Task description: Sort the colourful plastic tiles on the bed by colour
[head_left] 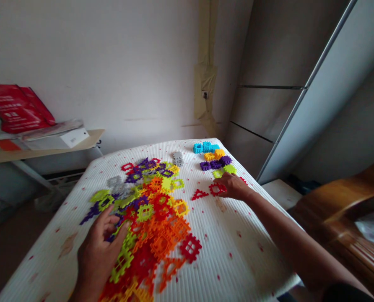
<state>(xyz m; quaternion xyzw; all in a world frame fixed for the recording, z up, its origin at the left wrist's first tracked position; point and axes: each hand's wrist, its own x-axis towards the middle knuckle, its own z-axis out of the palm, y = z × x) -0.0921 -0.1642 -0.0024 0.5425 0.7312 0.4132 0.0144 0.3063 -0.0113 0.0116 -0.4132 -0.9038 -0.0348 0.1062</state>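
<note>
My right hand (233,186) reaches to the far right of the table, its fingers and thumb closed on the edge of a red square interlocking piece (217,189). Just left of that lies a red triangular piece (200,193). Close by, under and beyond the fingers, are lime green pieces (229,169). My left hand (100,243) is at the left edge of a big mixed pile of interlocking plastic pieces (162,243). Its fingers are partly bent, with the thumb apart and nothing visible between them. Part of the pile is hidden behind this hand.
Small groups of blue (206,147), yellow (214,154) and purple pieces (216,163) line the table's far right. A grey stack (177,158) stands behind the pile. A side table (95,138) at left holds a white box (69,138) and red bag (20,109). A cabinet (268,109) rises at right.
</note>
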